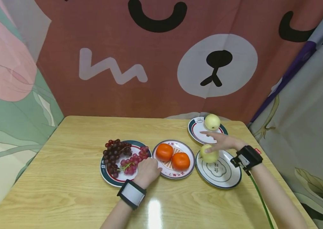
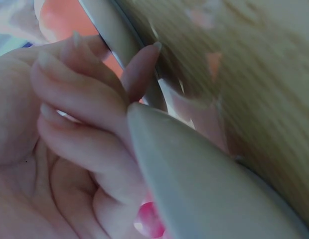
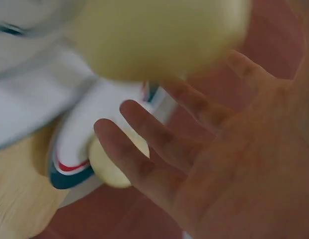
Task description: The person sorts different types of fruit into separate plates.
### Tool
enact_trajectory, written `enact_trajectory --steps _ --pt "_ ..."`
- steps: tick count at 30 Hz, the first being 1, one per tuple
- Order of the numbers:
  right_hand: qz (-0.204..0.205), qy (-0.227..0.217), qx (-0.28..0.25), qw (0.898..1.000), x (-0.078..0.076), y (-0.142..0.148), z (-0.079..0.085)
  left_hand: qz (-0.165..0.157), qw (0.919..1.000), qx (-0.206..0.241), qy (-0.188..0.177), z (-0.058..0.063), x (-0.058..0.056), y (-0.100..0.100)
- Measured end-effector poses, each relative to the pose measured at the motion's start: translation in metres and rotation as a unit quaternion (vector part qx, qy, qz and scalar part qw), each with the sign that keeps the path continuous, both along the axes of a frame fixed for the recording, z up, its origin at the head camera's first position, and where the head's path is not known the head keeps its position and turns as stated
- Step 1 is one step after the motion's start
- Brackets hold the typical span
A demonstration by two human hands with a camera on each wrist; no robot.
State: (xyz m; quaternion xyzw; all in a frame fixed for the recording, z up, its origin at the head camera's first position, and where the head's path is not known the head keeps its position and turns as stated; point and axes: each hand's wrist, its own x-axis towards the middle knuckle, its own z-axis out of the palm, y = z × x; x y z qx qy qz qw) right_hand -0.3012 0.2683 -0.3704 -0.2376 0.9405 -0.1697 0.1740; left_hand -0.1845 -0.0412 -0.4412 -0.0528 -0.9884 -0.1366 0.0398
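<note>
My right hand [image 1: 223, 142] is over a round, pale yellow pear [image 1: 209, 154] on the near right plate [image 1: 221, 178]. Its thumb overlaps the pear, and its other fingers reach straight out past it, spread apart in the right wrist view. A second pear [image 1: 212, 122] sits on the far plate [image 1: 197, 128]. My left hand [image 1: 149, 170] lies between the grape plate [image 1: 110, 181] and the middle plate [image 1: 164, 173], fingers loosely curled beside the plate rims in the left wrist view. Red grapes [image 1: 134, 160] are right by it.
Dark grapes [image 1: 117, 151] hang over the left of their plate. Two round orange fruits [image 1: 181, 161] share the middle plate. The plates stand close together on the wooden table [image 1: 72, 178], with a printed curtain [image 1: 155, 95] behind it. A green cable [image 1: 260, 194] runs from the right wrist.
</note>
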Motion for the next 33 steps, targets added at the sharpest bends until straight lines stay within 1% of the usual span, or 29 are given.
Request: enact_trajectory --steps 1,3,6,8,9,12,14,16,18,21,24,27,30,33 --pt "-0.020 0.014 -0.011 1.000 -0.010 0.001 0.004 0.001 1.0000 0.000 -0.001 0.000 0.000 0.000" --pt "-0.070 0.066 -0.021 0.995 -0.033 0.003 0.009 0.003 1.0000 -0.001 -0.003 0.000 0.000 -0.001" --pt "-0.153 0.129 -0.011 0.980 -0.065 0.005 0.004 0.003 1.0000 -0.004 -0.004 0.000 -0.001 -0.001" --pt "-0.192 0.145 0.001 0.971 -0.082 0.006 -0.006 0.004 1.0000 -0.005 -0.006 0.000 -0.002 -0.002" --pt "-0.207 0.143 0.004 0.968 -0.088 0.007 -0.013 0.004 1.0000 -0.004 -0.007 0.000 -0.002 -0.002" --pt "-0.218 0.139 0.025 0.966 -0.101 0.010 -0.034 0.000 0.9998 -0.002 -0.017 0.000 -0.002 -0.001" --pt "-0.214 0.132 0.039 0.967 -0.104 0.013 -0.047 -0.006 0.9997 0.002 -0.024 -0.001 -0.001 0.000" --pt "-0.211 0.132 0.054 0.967 -0.105 0.017 -0.055 -0.012 0.9995 0.005 -0.029 -0.002 0.000 0.001" --pt "-0.224 0.129 0.058 0.964 -0.106 0.020 -0.060 -0.016 0.9994 0.006 -0.031 -0.003 0.001 0.002" --pt "-0.255 0.119 0.049 0.958 -0.105 0.023 -0.063 -0.016 0.9994 0.007 -0.031 -0.002 0.001 0.002" --pt "-0.262 0.094 0.030 0.960 -0.106 0.025 -0.065 -0.010 0.9995 0.003 -0.030 -0.001 0.001 0.002" --pt "-0.251 0.079 0.009 0.965 -0.104 0.027 -0.065 -0.007 0.9994 0.001 -0.033 0.000 0.000 0.001" --pt "-0.236 0.097 -0.017 0.967 -0.097 0.030 -0.060 -0.007 0.9996 0.004 -0.029 0.001 0.000 0.000" --pt "-0.215 0.122 -0.028 0.969 -0.080 0.034 -0.049 -0.005 0.9997 0.006 -0.023 0.001 -0.001 -0.001"
